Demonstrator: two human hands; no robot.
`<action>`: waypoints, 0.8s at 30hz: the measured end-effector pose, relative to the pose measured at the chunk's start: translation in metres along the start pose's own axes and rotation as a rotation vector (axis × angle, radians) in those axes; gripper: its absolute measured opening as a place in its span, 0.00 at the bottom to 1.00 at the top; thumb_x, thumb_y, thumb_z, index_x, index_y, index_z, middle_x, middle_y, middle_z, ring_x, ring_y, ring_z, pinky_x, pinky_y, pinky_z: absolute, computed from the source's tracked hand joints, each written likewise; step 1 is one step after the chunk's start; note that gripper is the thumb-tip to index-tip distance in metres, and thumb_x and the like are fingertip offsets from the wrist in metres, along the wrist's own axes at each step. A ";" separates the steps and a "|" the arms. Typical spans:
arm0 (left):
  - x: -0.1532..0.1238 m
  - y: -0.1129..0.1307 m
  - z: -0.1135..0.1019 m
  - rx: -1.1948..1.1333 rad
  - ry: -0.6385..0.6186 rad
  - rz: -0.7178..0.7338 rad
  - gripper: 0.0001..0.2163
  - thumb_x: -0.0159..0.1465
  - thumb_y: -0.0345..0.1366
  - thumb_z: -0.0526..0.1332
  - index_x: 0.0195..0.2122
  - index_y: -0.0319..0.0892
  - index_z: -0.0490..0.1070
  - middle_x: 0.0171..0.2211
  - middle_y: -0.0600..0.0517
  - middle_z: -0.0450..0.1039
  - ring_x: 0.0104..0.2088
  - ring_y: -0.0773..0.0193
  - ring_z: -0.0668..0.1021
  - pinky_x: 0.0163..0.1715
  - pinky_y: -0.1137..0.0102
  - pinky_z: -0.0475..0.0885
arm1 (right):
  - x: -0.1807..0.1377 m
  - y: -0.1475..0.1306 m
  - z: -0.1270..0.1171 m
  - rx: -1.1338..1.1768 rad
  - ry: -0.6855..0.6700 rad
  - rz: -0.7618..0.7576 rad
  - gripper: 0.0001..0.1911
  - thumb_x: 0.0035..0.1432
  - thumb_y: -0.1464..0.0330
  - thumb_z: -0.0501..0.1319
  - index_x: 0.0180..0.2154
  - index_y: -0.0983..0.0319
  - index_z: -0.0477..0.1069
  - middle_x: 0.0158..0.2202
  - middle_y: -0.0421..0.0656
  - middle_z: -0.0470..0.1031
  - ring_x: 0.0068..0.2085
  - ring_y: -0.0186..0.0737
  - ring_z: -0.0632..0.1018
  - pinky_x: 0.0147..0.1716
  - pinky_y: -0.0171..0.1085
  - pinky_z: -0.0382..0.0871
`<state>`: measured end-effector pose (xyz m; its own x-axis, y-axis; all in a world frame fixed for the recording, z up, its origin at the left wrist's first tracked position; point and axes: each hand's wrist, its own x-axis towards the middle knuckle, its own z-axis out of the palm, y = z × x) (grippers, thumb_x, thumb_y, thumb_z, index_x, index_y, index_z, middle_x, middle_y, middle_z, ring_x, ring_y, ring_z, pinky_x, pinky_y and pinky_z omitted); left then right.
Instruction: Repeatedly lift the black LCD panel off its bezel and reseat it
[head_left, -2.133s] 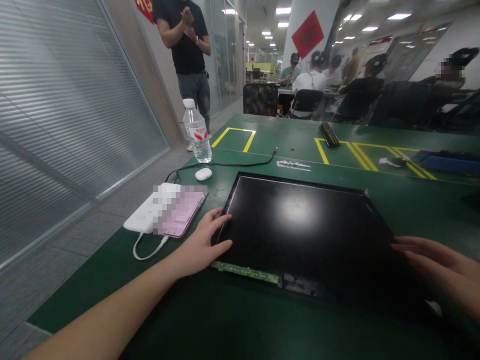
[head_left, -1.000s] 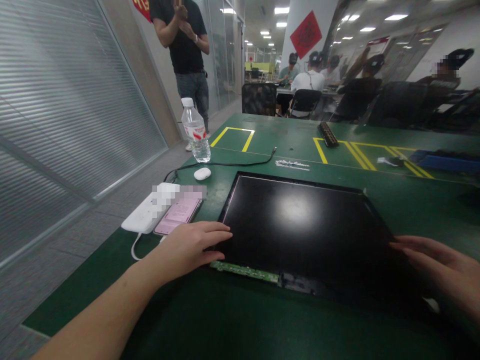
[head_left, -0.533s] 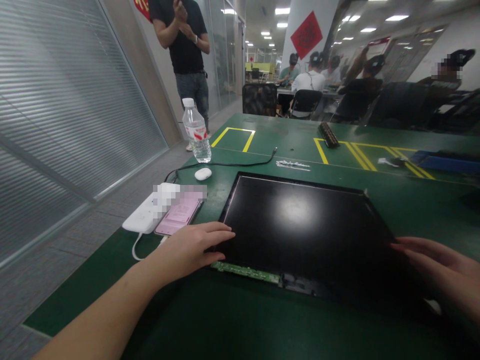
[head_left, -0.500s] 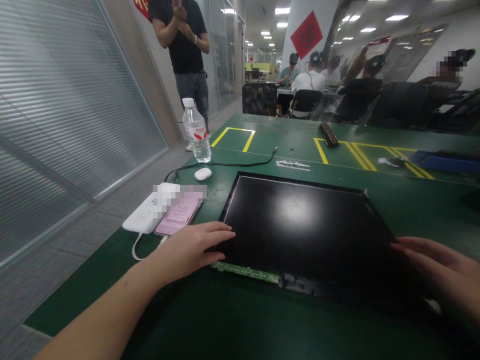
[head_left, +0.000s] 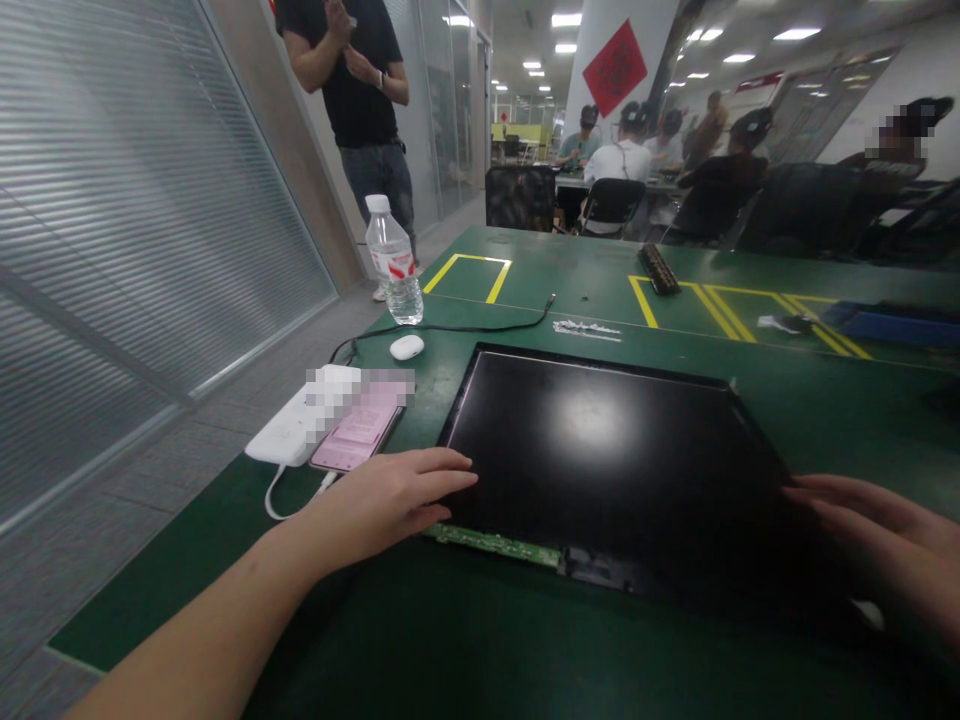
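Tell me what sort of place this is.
Probably an electronics assembly or repair workshop: a green bench marked with yellow lines, a bare display panel with an exposed circuit strip under the left hand and right hand, and seated workers behind.

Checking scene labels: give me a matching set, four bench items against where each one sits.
Items: 1 black flat display panel; 2 clear plastic water bottle; 3 small white oval case; 4 left hand.
Places: A upright, far left of the green table; B flat mid-table; C on the panel's near left corner; D beside the black cable.
Pairs: 1-B; 2-A; 3-D; 4-C.
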<state>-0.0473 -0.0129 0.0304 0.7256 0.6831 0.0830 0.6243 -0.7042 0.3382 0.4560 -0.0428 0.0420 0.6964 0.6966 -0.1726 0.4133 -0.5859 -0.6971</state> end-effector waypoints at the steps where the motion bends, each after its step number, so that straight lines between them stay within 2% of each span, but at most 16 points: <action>1: 0.000 0.000 0.000 0.002 -0.002 0.006 0.23 0.70 0.25 0.68 0.65 0.45 0.79 0.64 0.42 0.81 0.57 0.49 0.87 0.57 0.59 0.83 | 0.000 0.000 0.000 0.001 0.002 0.004 0.26 0.18 0.50 0.65 0.27 0.51 0.83 0.38 0.51 0.88 0.42 0.70 0.84 0.35 0.54 0.77; 7: -0.002 0.002 -0.001 0.014 -0.009 0.013 0.22 0.70 0.25 0.67 0.64 0.45 0.79 0.64 0.43 0.82 0.57 0.51 0.87 0.57 0.62 0.83 | -0.001 0.000 0.000 0.017 -0.013 -0.001 0.25 0.18 0.51 0.65 0.25 0.50 0.83 0.40 0.50 0.88 0.47 0.72 0.84 0.43 0.55 0.77; 15: -0.002 0.002 0.000 0.031 -0.006 0.023 0.22 0.71 0.25 0.65 0.64 0.47 0.79 0.64 0.45 0.82 0.55 0.53 0.88 0.56 0.65 0.82 | -0.005 -0.007 0.001 0.011 0.009 0.005 0.20 0.16 0.51 0.64 0.20 0.48 0.82 0.38 0.50 0.88 0.46 0.73 0.84 0.52 0.59 0.75; 18: -0.002 0.002 0.000 0.030 0.001 0.025 0.22 0.70 0.25 0.65 0.64 0.46 0.79 0.64 0.44 0.82 0.56 0.53 0.88 0.56 0.64 0.82 | -0.004 -0.005 0.001 0.014 0.006 -0.005 0.20 0.17 0.52 0.64 0.21 0.48 0.82 0.38 0.49 0.88 0.46 0.73 0.84 0.49 0.59 0.76; 24: 0.002 0.000 -0.001 0.001 0.010 0.001 0.22 0.68 0.24 0.69 0.63 0.44 0.80 0.62 0.43 0.83 0.57 0.52 0.87 0.58 0.62 0.82 | -0.001 0.000 -0.001 0.024 -0.015 -0.008 0.21 0.19 0.51 0.65 0.22 0.48 0.83 0.37 0.47 0.88 0.44 0.69 0.84 0.37 0.53 0.75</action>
<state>-0.0466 -0.0115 0.0315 0.7233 0.6843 0.0925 0.6238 -0.7050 0.3373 0.4560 -0.0443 0.0426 0.6841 0.7074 -0.1774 0.4046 -0.5705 -0.7147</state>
